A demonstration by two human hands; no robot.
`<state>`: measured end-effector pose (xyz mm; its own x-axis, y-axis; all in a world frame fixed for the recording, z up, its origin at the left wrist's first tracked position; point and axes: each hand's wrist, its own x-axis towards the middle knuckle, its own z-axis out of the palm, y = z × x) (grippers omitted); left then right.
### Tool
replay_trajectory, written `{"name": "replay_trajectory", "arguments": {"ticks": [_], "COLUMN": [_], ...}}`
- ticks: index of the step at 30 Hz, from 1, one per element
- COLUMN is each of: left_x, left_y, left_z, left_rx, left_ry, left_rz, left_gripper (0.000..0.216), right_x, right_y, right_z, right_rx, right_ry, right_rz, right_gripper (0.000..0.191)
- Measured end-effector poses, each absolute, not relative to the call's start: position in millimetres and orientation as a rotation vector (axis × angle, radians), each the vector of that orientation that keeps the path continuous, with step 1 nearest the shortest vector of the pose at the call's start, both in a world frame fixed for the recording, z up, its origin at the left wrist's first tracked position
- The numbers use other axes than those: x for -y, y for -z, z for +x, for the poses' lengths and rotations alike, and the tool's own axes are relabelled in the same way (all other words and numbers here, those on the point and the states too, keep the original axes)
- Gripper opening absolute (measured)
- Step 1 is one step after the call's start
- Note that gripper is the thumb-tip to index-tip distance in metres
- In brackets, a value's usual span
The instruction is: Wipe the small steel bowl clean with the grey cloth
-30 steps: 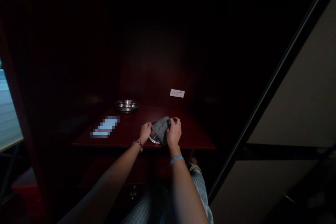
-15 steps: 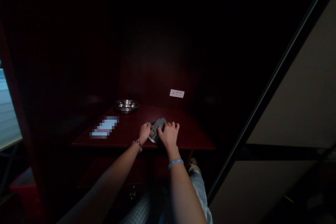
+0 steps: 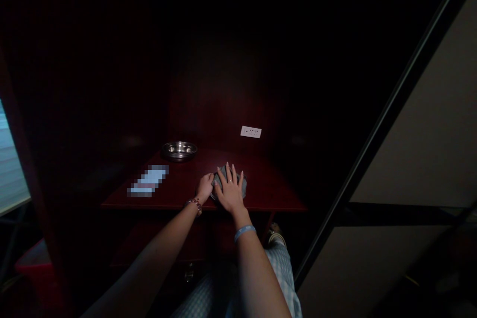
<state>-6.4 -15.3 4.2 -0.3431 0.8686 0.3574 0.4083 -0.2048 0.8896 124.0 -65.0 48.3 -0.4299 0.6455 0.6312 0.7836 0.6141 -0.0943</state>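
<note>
My right hand lies flat, fingers spread, on a grey cloth that covers a small metal dish near the front edge of a dark red table. The dish is almost wholly hidden under cloth and hand. My left hand is curled at the dish's left side, fingers closed against its rim. A second shiny metal dish stands further back on the left.
A blurred flat card lies on the table's left part. A white socket plate is on the dark back wall. A pale panel with a black frame slants on the right. The surroundings are very dark.
My right hand went from gripping the raised cloth to pressing flat on it, fingers spread. The cloth dropped over the dish. My left hand stayed put.
</note>
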Motion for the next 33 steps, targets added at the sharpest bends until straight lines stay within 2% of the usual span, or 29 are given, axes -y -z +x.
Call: {"name": "replay_trajectory", "arguments": {"ticks": [8, 21, 33], "left_x": [16.6, 12.9, 6.7], "left_y": [-8.3, -3.8, 1.2], "left_z": [-5.1, -2.3, -2.9], "left_rx": [-1.592, -1.457, -1.465], "left_ry": [-1.647, -1.752, -1.782], "left_rz": [1.393, 1.303, 1.336], "left_gripper": [0.028, 0.028, 0.028], "right_x": [57.6, 42.3, 29.5], "right_y": [-48.2, -41.5, -33.0], "right_z": [127.2, 131.4, 140.1], "right_rx": [2.294, 2.029, 1.754], "right_ry": [0.113, -0.109, -0.584], "right_rz": [-1.065, -1.041, -1.082], "right_gripper": [0.049, 0.045, 0.051]}}
